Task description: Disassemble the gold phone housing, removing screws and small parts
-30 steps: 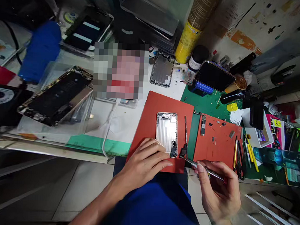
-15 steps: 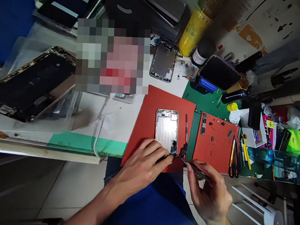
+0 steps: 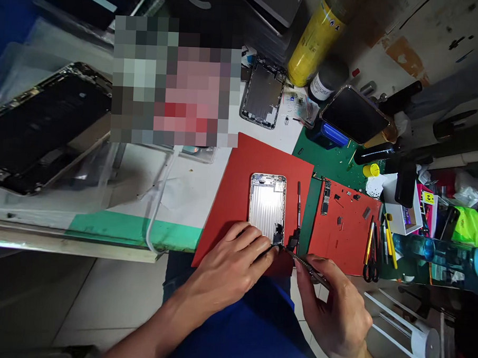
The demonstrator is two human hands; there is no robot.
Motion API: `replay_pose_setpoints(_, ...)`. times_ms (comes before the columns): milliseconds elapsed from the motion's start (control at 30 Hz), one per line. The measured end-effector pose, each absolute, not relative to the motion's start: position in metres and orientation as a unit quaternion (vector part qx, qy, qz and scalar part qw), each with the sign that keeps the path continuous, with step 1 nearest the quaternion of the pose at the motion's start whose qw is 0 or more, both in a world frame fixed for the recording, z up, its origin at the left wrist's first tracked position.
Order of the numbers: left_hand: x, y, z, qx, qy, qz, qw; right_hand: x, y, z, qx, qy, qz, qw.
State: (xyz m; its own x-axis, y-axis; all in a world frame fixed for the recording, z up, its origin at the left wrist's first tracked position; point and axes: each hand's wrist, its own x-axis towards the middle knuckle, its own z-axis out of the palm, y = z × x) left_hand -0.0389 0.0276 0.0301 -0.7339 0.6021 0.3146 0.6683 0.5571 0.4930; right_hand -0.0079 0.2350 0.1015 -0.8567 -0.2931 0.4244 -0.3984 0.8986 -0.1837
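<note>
Frame [image 3: 266, 206] on red mat [image 3: 234, 184], bare mat above and left, black part [image 3: 294, 237] close off lower right edge. Left hand [image 3: 233, 268] at lower left corner, can't tell if gripping. Right hand [image 3: 334, 302] pinching 1 tool [image 3: 307, 268], tip by lower right corner.

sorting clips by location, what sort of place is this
Most likely a phone repair workshop: an opened phone shell lies on a red mat, another phone frame lies beyond it, and small loose parts are spread on a second red mat.
</note>
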Motion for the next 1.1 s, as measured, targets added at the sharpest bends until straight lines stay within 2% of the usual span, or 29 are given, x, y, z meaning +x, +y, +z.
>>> replay_pose_setpoints(133,-0.038,0.028,0.027,-0.36,-0.88,-0.305,0.061,-0.016,0.236,0.106,0.233,-0.945,0.1,0.207)
replay_pose_setpoints(433,-0.037,0.028,0.026,-0.36,-0.878,-0.308,0.069,-0.025,0.239,0.111,0.279,-0.938,0.132,0.158)
replay_pose_setpoints(1100,-0.038,0.029,0.026,-0.356,-0.874,-0.323,0.07,-0.029,0.238,0.108,0.307,-0.923,0.154,0.173)
